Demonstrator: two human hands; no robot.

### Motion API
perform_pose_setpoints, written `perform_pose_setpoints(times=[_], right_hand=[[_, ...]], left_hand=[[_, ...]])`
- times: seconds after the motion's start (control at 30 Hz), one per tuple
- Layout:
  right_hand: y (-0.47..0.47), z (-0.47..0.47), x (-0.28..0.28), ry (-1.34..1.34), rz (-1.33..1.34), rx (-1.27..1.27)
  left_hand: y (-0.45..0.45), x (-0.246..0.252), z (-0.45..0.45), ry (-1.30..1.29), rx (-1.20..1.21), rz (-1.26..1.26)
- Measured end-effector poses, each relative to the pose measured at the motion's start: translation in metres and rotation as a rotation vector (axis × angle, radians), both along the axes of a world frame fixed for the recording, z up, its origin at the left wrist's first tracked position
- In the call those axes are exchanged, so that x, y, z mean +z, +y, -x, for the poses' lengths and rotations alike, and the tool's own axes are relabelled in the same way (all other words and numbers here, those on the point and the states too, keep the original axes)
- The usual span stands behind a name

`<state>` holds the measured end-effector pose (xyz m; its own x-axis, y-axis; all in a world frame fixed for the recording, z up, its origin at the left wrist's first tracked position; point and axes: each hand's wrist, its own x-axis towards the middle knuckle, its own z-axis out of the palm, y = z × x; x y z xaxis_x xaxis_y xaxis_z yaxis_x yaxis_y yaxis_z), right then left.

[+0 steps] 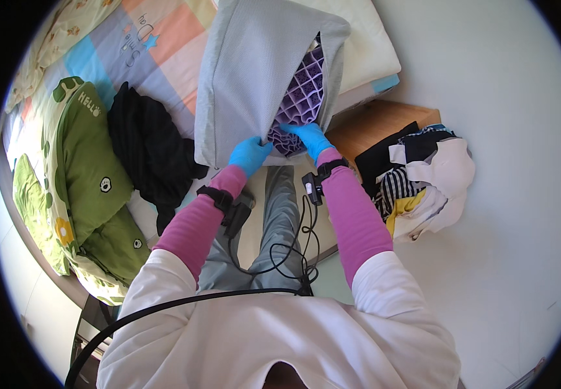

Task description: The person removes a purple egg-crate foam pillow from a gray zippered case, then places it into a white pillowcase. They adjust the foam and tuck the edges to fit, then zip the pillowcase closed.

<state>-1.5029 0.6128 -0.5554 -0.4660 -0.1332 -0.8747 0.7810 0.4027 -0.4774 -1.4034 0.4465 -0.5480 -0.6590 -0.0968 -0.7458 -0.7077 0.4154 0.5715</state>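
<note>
A light grey fabric pillow cover (246, 78) lies before me, its side opening parted. Through the gap shows a purple lattice-like pillow core (302, 92). My left hand (251, 154), in a blue glove, pinches the cover's edge at the near end of the opening. My right hand (310, 138), also gloved in blue, is at the opening's near right side, its fingers against the purple core and partly hidden there; whether it grips the core or the cover cannot be told.
On the checked bed sheet (164, 48) at left lie a black garment (147, 141) and a green quilted cover (91, 165). A wooden nightstand (382, 119) with piled clothes (436, 170) stands at right by the wall. Black cables (280, 265) hang between my forearms.
</note>
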Motion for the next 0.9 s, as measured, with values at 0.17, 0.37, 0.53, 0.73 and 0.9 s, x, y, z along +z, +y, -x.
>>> perform_pose_setpoints(times=[0.17,0.37,0.53,0.73,0.9], right_hand=[[-0.013,-0.001,0.004,0.104,-0.055,0.015],[-0.049,-0.012,0.018,0.521,-0.498,0.586],[-0.063,-0.014,0.047,0.563,-0.323,0.357],[-0.07,0.015,0.083,0.185,0.137,-0.184],[-0.109,-0.005,0.131,0.142,0.172,-0.185]], left_hand=[[-0.003,-0.003,0.001,-0.014,0.06,-0.031],[-0.011,0.005,-0.004,0.026,0.143,-0.047],[-0.019,0.042,-0.022,0.227,0.476,-0.211],[-0.049,0.104,-0.057,-0.163,1.059,-0.191],[-0.054,0.159,-0.058,-0.176,1.176,-0.915]])
